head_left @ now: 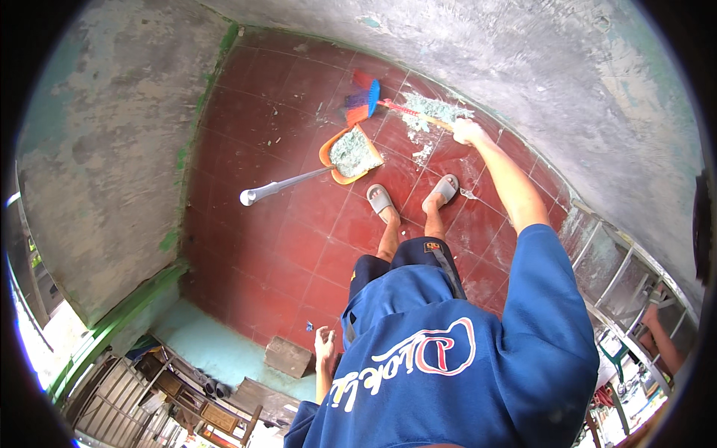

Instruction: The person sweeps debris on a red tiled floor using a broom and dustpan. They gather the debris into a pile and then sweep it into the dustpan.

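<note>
My right hand (467, 132) is closed round the handle of a broom (399, 107), with my arm stretched out ahead. The broom's blue head and red and purple bristles rest on the floor just beyond an orange dustpan (326, 152). Pale green and white debris (351, 154) fills the pan, and its long grey handle (287, 183) slants to the left. Beside the broom handle, near the wall, lies a heap of similar flakes (433, 109). My left hand (324, 347) hangs low at my side, holding nothing, its fingers loosely apart.
Bare, patchy grey walls (553, 82) border the red tiled floor (276, 254). A metal ladder (616, 261) leans at the right, near another person's bare limb (657, 328). Close to my left hand sits a brownish block (287, 357). My sandalled feet stand near the dustpan.
</note>
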Demonstrator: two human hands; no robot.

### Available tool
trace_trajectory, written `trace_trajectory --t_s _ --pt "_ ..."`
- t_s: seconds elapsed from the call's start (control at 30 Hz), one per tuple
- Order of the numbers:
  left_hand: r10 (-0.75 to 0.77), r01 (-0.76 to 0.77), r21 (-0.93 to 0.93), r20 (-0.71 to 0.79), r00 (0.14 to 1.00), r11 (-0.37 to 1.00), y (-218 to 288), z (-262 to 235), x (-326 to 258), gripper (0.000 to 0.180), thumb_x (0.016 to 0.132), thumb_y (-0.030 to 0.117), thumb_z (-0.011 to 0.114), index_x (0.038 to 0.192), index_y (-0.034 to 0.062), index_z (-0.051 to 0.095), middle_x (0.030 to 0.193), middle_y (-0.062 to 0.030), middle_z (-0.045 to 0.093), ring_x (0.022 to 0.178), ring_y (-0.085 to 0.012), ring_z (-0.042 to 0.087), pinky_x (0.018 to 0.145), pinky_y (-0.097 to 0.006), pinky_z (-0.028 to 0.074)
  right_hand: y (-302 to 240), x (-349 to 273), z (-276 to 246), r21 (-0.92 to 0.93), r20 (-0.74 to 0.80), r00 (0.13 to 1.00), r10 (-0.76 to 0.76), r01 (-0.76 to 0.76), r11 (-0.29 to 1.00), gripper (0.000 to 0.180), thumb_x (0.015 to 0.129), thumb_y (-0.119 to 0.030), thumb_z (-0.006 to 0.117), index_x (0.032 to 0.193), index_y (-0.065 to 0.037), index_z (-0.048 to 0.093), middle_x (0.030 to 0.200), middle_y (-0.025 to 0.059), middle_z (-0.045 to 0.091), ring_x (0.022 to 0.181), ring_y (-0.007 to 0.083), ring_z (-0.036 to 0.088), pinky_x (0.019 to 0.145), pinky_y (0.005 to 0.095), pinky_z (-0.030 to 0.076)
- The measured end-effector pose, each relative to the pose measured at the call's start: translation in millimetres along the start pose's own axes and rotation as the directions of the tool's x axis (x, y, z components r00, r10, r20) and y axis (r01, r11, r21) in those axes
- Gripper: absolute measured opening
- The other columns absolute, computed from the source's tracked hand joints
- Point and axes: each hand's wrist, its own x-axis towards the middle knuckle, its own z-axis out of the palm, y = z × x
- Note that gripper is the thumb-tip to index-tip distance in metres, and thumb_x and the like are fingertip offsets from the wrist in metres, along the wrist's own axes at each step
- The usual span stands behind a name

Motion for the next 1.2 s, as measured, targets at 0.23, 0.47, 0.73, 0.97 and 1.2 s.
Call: trace_trajectory --t_s 0.23,0.47,0.73,0.97,1.2 --pt "0.134 -0.133 -0.012 0.089 0.987 0.991 60 2 56 0.029 0.093 0.01 0.055 0.12 0.0048 0.046 0.107 -0.0141 0.064 0.1 -0.0204 0.062 0.089 -0.034 0.048 83 -22 -8 -0.146 0.005 0.993 -0.117 0.117 0.982 0.037 0.081 -0.011 0.045 0.115 -0.005 0.059 0.105 0.0227 0.062 0.094 0.0357 0.063 0.079 0.0455 0.052" --pt "0.306 -0.31 0.054 0.072 0.949 0.949 144 -2 60 0.028 0.093 0.011 0.054 0.12 0.0043 0.047 0.109 -0.0153 0.063 0.102 -0.0213 0.062 0.09 -0.034 0.048 6 -6 34 0.0 -0.11 0.942 -0.317 0.319 0.948 0.032 0.077 -0.011 0.052 0.105 0.0 0.062 0.095 0.0228 0.065 0.089 0.036 0.064 0.077 0.0444 0.052" --pt "0.288 -0.293 0.088 0.063 0.956 0.952 148 -14 45 0.031 0.092 0.01 0.055 0.121 0.0041 0.046 0.111 -0.0159 0.063 0.103 -0.0224 0.061 0.091 -0.034 0.047 -114 29 41 0.161 -0.278 0.915 -0.293 0.345 0.925 0.024 0.079 -0.01 0.052 0.099 -0.003 0.064 0.088 0.0191 0.066 0.08 0.0306 0.067 0.07 0.0402 0.055" --pt "0.22 -0.237 0.115 0.15 0.964 0.965 107 -3 48 0.032 0.092 0.015 0.057 0.12 0.0036 0.047 0.109 -0.0165 0.063 0.103 -0.0224 0.062 0.09 -0.034 0.048 10 39 47 0.206 -0.14 0.989 -0.052 0.08 0.975 0.033 0.079 -0.011 0.057 0.11 -0.002 0.061 0.104 0.0223 0.064 0.096 0.0342 0.064 0.081 0.0426 0.053" --pt "0.217 -0.255 0.169 0.214 0.952 0.952 112 -10 62 0.033 0.092 0.017 0.057 0.12 0.0013 0.047 0.109 -0.0166 0.063 0.1 -0.0232 0.063 0.088 -0.034 0.049 85 -39 27 0.203 0.016 0.999 0.035 -0.037 0.979 0.025 0.089 -0.013 0.046 0.102 0.005 0.058 0.078 0.0227 0.065 0.066 0.0322 0.068 0.054 0.0418 0.056"
